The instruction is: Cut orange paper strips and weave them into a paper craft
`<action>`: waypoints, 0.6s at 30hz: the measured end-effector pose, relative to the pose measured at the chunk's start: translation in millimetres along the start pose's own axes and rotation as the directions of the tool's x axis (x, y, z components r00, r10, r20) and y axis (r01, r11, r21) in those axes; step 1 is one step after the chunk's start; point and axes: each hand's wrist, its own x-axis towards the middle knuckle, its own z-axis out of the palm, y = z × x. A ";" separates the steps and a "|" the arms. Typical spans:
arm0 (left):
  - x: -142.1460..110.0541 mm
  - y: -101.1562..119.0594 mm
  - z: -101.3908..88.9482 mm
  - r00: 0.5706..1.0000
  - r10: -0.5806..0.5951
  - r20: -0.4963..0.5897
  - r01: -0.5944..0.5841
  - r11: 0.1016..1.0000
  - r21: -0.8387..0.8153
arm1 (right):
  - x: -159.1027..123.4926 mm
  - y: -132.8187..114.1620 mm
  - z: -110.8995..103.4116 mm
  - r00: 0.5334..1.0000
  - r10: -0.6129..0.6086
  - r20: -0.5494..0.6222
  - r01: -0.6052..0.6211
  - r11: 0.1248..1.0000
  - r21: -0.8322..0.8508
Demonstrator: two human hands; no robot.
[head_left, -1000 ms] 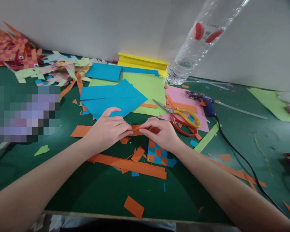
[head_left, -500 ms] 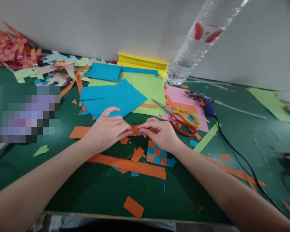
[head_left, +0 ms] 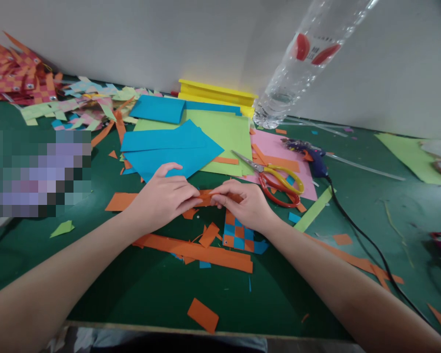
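Note:
An orange paper strip [head_left: 206, 197] lies between my two hands, low over the green table. My left hand [head_left: 169, 196] has its fingertips closed on the strip's left part, the index finger raised and bent. My right hand [head_left: 242, 200] pinches the strip between thumb and index finger. Just below my right hand is a woven blue-and-orange paper fish [head_left: 238, 234], partly covered by that hand. A longer orange strip [head_left: 202, 251] runs across the table nearer to me, with small orange scraps [head_left: 209, 235] on and around it.
Scissors [head_left: 279, 184] with red and yellow handles and a glue gun [head_left: 312, 159] lie right on pink paper; its cord [head_left: 363, 235] trails forward. Behind my hands are blue sheets [head_left: 169, 152] and green paper [head_left: 228, 132]. A plastic bottle [head_left: 297, 73] stands at the back. Woven pieces [head_left: 25, 78] pile up far left.

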 end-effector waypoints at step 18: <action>-2.2 -1.9 -0.2 0.998 0.067 0.020 -0.069 0.989 0.134 | 0.8 2.8 0.4 0.914 -0.398 0.076 0.400 0.858 -0.323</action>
